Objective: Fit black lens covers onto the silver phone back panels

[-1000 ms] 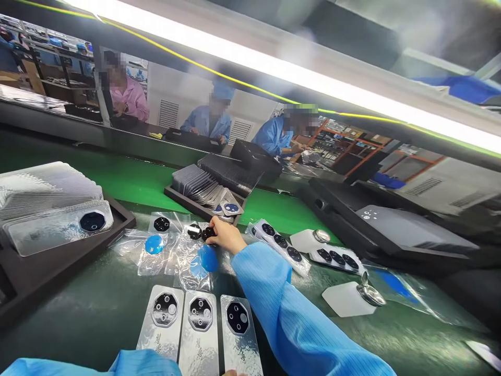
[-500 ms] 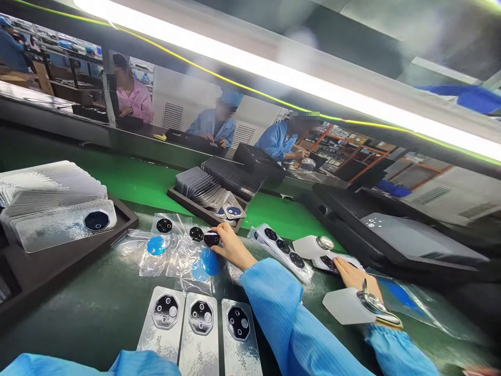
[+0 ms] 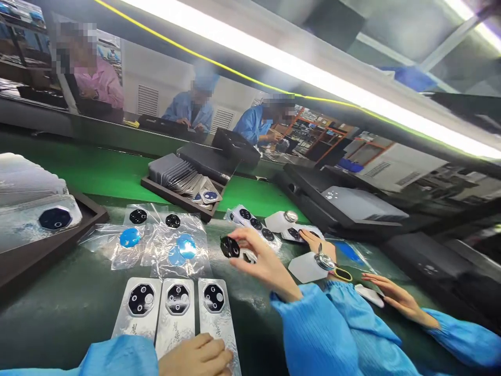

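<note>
Between finger and thumb, my right hand (image 3: 260, 258) holds a black camera-ring disc (image 3: 229, 247) above the green mat. Three silver phone-back panels stand in a row at the bottom: left (image 3: 138, 313), middle (image 3: 178, 308) and right (image 3: 215, 313), each with a black octagonal camera plate. My left hand (image 3: 198, 356) lies across the right panel, fingers bent together around it, thumb hidden. Clear plastic film (image 3: 160, 256) behind the panels carries black discs (image 3: 173, 221) and blue round stickers (image 3: 130, 237).
Silver panels (image 3: 57, 216) fill a dark tray at left; another tray (image 3: 178, 201) holds stacked plates. At right are white pump bottles (image 3: 305, 267), camera-plate strips (image 3: 256, 223) and a co-worker's hands (image 3: 405, 300). Black trays and other people are farther back.
My right hand has lifted the black disc off the film and moved right with it. My left hand has come into view over the right panel. The view has shifted rightward.
</note>
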{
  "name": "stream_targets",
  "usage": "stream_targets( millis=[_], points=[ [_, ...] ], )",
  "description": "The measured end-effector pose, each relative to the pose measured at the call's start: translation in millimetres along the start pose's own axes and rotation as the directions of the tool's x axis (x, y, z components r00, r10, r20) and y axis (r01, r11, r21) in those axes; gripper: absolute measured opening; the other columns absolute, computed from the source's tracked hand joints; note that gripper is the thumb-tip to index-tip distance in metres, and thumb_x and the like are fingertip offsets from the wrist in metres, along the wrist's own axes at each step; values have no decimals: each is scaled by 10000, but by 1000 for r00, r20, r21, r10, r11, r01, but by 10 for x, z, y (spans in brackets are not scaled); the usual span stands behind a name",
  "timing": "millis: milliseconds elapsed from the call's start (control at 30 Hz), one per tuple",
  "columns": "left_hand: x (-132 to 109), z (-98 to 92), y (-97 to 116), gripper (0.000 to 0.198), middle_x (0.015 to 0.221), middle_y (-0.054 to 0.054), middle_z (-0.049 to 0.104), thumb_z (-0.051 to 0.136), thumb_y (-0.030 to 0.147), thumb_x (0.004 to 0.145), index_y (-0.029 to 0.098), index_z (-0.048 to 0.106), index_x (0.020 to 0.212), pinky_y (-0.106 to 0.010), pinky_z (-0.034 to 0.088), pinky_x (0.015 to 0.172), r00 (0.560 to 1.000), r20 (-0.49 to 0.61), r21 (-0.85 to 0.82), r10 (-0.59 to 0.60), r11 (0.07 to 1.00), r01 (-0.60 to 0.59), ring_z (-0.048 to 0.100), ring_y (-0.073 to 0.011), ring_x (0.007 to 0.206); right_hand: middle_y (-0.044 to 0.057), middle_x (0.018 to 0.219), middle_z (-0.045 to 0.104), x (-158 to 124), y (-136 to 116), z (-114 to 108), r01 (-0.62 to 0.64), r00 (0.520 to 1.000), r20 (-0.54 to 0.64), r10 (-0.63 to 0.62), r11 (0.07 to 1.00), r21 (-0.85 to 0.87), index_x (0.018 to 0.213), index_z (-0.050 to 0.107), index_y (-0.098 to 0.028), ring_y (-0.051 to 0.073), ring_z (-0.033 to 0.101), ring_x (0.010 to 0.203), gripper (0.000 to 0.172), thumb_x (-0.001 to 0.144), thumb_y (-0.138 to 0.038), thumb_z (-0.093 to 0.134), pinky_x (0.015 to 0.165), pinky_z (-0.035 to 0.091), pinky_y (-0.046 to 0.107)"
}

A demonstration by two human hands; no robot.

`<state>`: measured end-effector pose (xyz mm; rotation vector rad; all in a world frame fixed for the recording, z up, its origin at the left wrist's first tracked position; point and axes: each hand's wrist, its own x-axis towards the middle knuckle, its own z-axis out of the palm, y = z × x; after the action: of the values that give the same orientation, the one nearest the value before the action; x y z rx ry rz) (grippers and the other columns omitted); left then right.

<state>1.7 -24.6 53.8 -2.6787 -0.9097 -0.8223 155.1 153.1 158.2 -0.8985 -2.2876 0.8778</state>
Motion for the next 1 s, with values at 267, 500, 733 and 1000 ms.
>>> stream_targets(
  millis=[267,500,733,1000],
  points=[
    [117,-327,-37,613,1340,-153,576,669,523,825,68,567,1223,-388,457,1017,922,314,59,-229,973,221,562,-285,1226,68,1136,660,-714,202,145,-292,934,255,251,947,136,1137,598,-208,218,606,939,391,758,-281,662,847,489,377],
    [77,-260,66,562,1373,-136,547,811,298,733,102,574,1203,-414,450,1064,894,391,43,-218,975,219,510,-295,1282,41,926,632,-487,192,210,-296,931,221,291,955,-8,1027,538,-183,162,541,716,305,763,-304,633,735,463,338],
    [116,-293,46,1270,1581,-178,117,873,156,581,162,22,1523,-550,358,1111,733,248,-26,-633,752,658,111,-380,1449,37,975,584,-413,347,214,-387,916,276,291,822,417,1019,520,-205,177,589,849,377,730,-360,707,782,488,338],
    [260,-329,-243,1125,1526,-103,351,662,98,779,301,-190,1486,-594,150,1179,617,287,-302,-733,542,784,262,-300,1435,38,927,617,-547,266,217,-334,942,234,240,611,718,1037,533,-212,179,635,823,435,736,-430,758,744,545,347]
  ],
)
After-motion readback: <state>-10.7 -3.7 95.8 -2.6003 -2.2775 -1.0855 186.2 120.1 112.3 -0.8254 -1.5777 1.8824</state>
